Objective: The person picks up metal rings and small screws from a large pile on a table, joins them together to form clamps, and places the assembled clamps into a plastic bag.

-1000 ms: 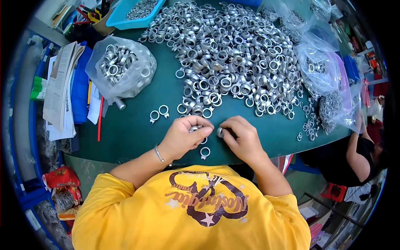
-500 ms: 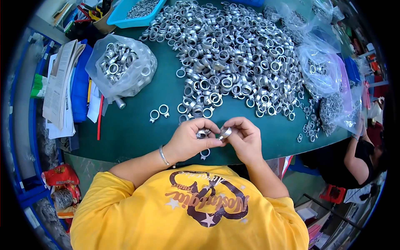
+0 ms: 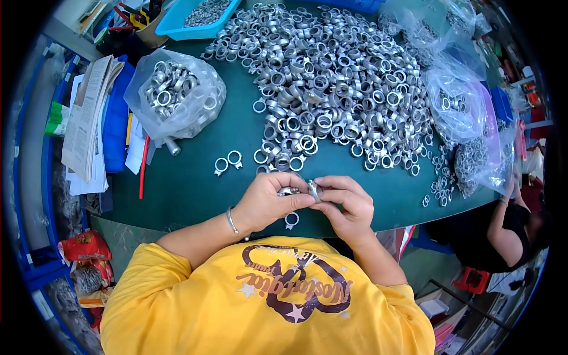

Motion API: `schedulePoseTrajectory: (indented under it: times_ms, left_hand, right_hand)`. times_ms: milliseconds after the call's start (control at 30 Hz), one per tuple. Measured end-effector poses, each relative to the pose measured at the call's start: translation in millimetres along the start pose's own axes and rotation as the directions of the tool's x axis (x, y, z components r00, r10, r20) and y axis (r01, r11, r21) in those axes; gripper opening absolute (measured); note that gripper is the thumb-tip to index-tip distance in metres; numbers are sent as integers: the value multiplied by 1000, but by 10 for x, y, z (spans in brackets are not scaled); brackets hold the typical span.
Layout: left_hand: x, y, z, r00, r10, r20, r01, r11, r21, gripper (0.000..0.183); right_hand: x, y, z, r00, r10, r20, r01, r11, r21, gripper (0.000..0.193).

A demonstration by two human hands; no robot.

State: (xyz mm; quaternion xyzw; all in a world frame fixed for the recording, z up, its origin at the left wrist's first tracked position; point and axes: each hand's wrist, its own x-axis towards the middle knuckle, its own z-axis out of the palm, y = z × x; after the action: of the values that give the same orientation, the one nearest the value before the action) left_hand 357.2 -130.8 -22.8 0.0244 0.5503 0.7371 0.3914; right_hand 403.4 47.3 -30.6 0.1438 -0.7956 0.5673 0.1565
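Close to the table's front edge, my left hand [image 3: 263, 204] and my right hand [image 3: 350, 207] meet fingertip to fingertip. A silvery metal ring [image 3: 314, 190] is pinched between them, held by the fingers and thumbs of both. In the curl of my left fingers sits a second metal ring [image 3: 287, 191], partly hidden. Just below my left hand a loose ring [image 3: 291, 221] with a small lug lies on the green table [image 3: 189, 189]. Beyond my hands spreads a large heap of similar metal rings [image 3: 343, 89]. Left of the heap, two rings [image 3: 234, 158] lie apart.
A clear plastic bag of rings [image 3: 177, 94] stands at the left, beside papers [image 3: 89, 118] and a red stick [image 3: 143, 165]. A light-blue tray [image 3: 171, 26] is at the back. More bags [image 3: 455, 100] line the right. At far right another person [image 3: 503, 234] sits.
The ring between my fingertips has turned more upright and shifted slightly left. My right fingers have closed in around it. The left hand has hardly moved.
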Motion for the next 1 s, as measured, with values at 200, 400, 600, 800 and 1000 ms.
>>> schedulePoseTrajectory:
  times_ms: [200, 400, 600, 800, 1000]
  left_hand:
    - [-12, -25, 45, 977, 209, -31, -198, 956, 219, 12]
    - [-11, -34, 36, 902, 428, 48, -406, 806, 430, 11]
    - [-10, -65, 36, 868, 489, 86, -462, 732, 500, 12]
    - [-13, -56, 42, 873, 479, 92, -455, 734, 503, 11]
    - [-28, -64, 18, 887, 455, 80, -432, 756, 491, 10]
  right_hand:
    - [15, 32, 20, 998, -67, 2, 67, 993, -95, 17]
    - [-71, 131, 48, 894, 447, -16, -396, 808, 436, 14]
    - [-40, 98, -13, 801, 565, 198, -548, 559, 622, 21]
    - [-27, 44, -12, 751, 592, 292, -632, 517, 578, 27]
    - [-50, 41, 43, 766, 563, 311, -629, 553, 547, 28]
